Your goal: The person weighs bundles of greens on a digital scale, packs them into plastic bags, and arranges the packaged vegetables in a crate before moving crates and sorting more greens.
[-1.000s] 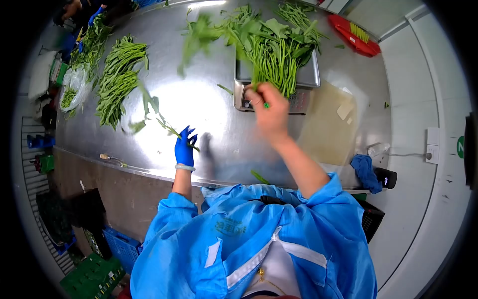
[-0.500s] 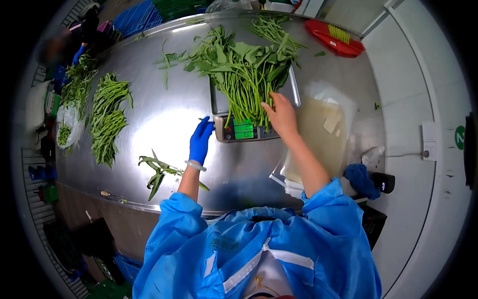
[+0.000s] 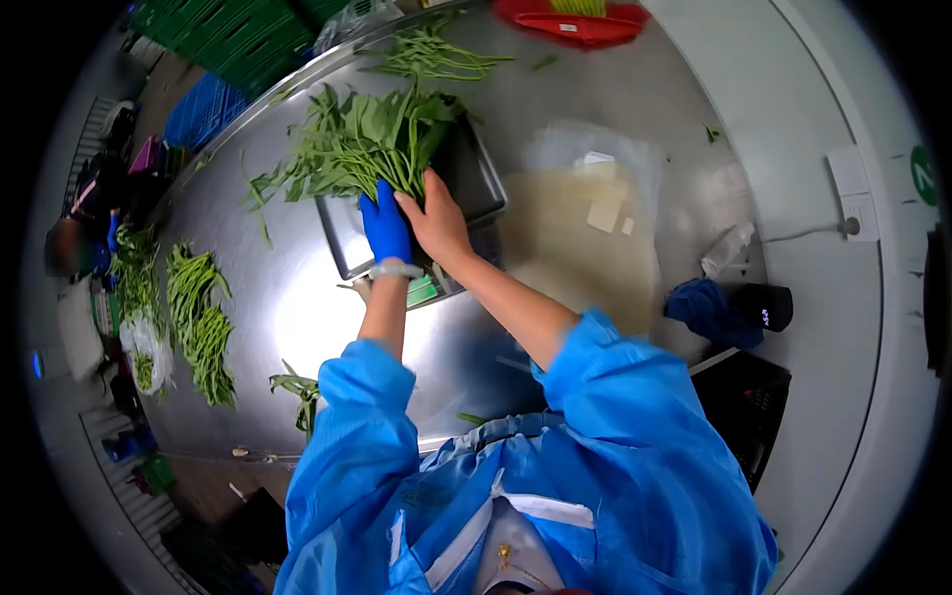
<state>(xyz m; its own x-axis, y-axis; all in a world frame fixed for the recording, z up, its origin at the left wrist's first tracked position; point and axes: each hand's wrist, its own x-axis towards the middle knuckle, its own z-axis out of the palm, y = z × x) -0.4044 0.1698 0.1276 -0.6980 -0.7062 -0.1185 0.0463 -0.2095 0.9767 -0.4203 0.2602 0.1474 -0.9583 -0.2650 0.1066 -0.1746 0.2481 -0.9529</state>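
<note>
A leafy green bunch [image 3: 382, 134] lies over a metal tray [image 3: 488, 178] on a scale whose green display [image 3: 421, 290] shows below it. My left hand [image 3: 386, 226], in a blue glove, is closed round the left side of the stems. On the right side of the same stems, my bare right hand [image 3: 436, 216] is wrapped round them, close beside the left. The fingertips are partly hidden among the stems. A few cut stems with leaves [image 3: 297, 389] lie near the table's front edge.
More greens [image 3: 201, 322] lie at the left, beside a plastic bag of greens [image 3: 146, 355]. Flat plastic bags [image 3: 580, 248] are right of the scale. A red dustpan [image 3: 580, 25], a blue cloth [image 3: 709, 309] and a black device [image 3: 766, 307] stand farther out. Another person is at far left.
The view has turned. My left hand has moved from beside the scale onto the stems, and my right hand has closed on them. The stems are gathered closer, off the display.
</note>
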